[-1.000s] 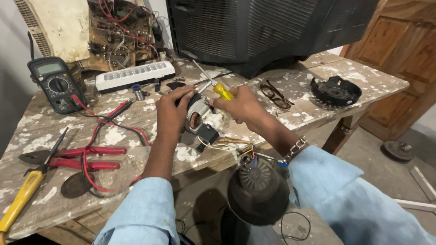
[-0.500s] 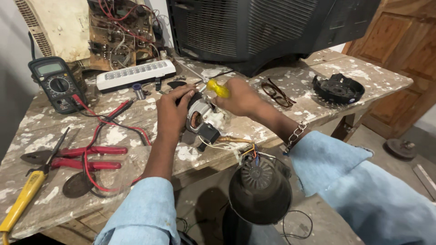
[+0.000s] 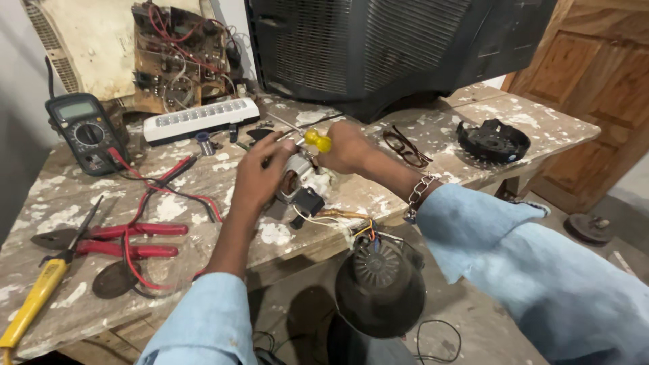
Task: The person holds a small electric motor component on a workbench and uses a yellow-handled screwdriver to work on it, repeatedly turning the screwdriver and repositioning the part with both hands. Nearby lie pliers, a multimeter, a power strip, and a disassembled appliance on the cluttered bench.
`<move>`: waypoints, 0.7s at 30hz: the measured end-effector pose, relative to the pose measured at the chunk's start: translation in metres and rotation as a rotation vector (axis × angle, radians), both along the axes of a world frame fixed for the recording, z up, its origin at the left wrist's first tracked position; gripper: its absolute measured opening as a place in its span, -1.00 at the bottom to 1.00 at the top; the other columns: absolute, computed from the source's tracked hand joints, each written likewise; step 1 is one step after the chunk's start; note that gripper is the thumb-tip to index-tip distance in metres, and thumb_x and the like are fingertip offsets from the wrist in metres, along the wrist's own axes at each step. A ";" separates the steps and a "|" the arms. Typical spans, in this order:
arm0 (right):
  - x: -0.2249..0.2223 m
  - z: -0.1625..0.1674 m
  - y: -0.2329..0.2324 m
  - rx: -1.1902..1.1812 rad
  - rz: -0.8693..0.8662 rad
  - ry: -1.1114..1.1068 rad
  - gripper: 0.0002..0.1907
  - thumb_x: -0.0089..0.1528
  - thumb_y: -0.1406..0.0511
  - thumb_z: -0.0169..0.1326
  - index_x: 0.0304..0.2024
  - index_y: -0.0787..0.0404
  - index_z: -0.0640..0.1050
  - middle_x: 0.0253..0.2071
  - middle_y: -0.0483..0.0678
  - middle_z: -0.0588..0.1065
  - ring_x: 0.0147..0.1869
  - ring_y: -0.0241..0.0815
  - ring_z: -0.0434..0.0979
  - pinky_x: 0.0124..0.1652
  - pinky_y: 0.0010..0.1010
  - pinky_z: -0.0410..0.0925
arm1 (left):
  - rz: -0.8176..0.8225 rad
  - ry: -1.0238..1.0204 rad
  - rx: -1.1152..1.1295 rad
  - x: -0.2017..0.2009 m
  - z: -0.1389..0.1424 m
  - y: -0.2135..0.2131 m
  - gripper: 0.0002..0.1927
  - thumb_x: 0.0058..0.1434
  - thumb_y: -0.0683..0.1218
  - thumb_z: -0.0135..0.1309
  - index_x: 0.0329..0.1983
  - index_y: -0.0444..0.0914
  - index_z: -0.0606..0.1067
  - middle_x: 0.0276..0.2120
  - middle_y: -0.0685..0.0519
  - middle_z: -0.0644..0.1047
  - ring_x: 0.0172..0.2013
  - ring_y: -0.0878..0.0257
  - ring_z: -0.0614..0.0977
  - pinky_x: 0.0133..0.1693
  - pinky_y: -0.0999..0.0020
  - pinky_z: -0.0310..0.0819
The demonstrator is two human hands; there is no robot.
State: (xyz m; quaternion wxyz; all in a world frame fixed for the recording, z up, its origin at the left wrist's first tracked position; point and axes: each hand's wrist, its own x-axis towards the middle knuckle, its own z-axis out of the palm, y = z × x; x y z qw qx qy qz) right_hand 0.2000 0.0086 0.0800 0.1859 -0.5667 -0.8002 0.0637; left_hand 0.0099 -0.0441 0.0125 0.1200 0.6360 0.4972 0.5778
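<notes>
My left hand (image 3: 260, 174) grips a small grey motor part (image 3: 295, 177) with a black block and coloured wires, held on the paint-spattered wooden table (image 3: 203, 196). My right hand (image 3: 346, 147) is closed round a yellow-handled screwdriver (image 3: 315, 139), whose metal shaft points up and left over the part. The wires run down from the part to a dark round fan motor housing (image 3: 380, 287) hanging below the table's front edge. A metal bracelet (image 3: 416, 196) sits on my right wrist.
A multimeter (image 3: 84, 128) with red leads (image 3: 152, 182) stands at the left. Red-handled pliers (image 3: 118, 240) and a yellow tool (image 3: 34, 297) lie near the left front. A white strip lamp (image 3: 201, 120), circuit board (image 3: 179, 54), old television (image 3: 385, 47), glasses (image 3: 405, 145) and black round cover (image 3: 493, 140) lie behind.
My right hand has moved the screwdriver up and left, closer above the motor part. My left hand stays on the part. The view has shifted slightly.
</notes>
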 end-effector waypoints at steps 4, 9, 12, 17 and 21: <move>0.005 -0.007 0.007 0.045 0.024 0.026 -0.49 0.05 0.11 0.36 -0.19 0.41 0.61 -0.09 0.30 0.57 0.03 0.16 0.62 0.01 -0.15 0.46 | 0.070 0.248 0.057 0.006 -0.004 -0.002 -0.05 -0.20 0.29 0.44 0.21 -0.30 0.53 0.31 -0.48 0.24 0.28 -0.28 0.33 0.21 0.04 0.24; 0.004 -0.013 0.007 0.147 0.069 -0.031 -0.56 0.07 0.16 0.32 -0.17 0.37 0.62 -0.10 0.29 0.58 0.03 0.20 0.60 -0.03 -0.09 0.44 | 0.167 0.263 0.023 0.012 -0.001 -0.003 -0.01 -0.27 0.24 0.44 0.24 -0.31 0.50 0.28 -0.45 0.32 0.27 -0.25 0.41 0.24 0.06 0.30; 0.003 0.002 0.007 0.088 0.106 -0.089 -0.53 0.05 0.15 0.36 -0.19 0.42 0.61 -0.11 0.31 0.56 0.03 0.19 0.59 0.01 -0.13 0.43 | 0.227 0.239 -0.016 0.010 0.002 -0.011 -0.06 -0.34 0.22 0.45 0.15 -0.27 0.56 0.23 -0.35 0.42 0.21 -0.20 0.48 0.23 0.08 0.34; 0.000 0.018 -0.010 -0.046 0.113 -0.059 -0.60 0.08 0.20 0.34 -0.21 0.40 0.61 -0.14 0.28 0.60 -0.03 0.19 0.63 -0.04 -0.10 0.47 | 0.237 0.249 0.033 0.011 0.013 -0.025 -0.05 -0.36 0.23 0.48 0.11 -0.33 0.58 0.15 -0.36 0.47 0.10 -0.19 0.57 0.13 0.08 0.43; -0.014 0.008 -0.027 0.211 0.148 -0.307 -0.70 0.04 0.27 0.33 -0.24 0.33 0.65 -0.11 0.24 0.60 -0.01 0.18 0.62 -0.04 -0.09 0.47 | 0.210 0.185 -0.027 0.014 0.017 -0.032 -0.06 -0.35 0.25 0.45 0.08 -0.36 0.57 0.14 -0.30 0.52 0.07 -0.10 0.62 0.14 0.15 0.47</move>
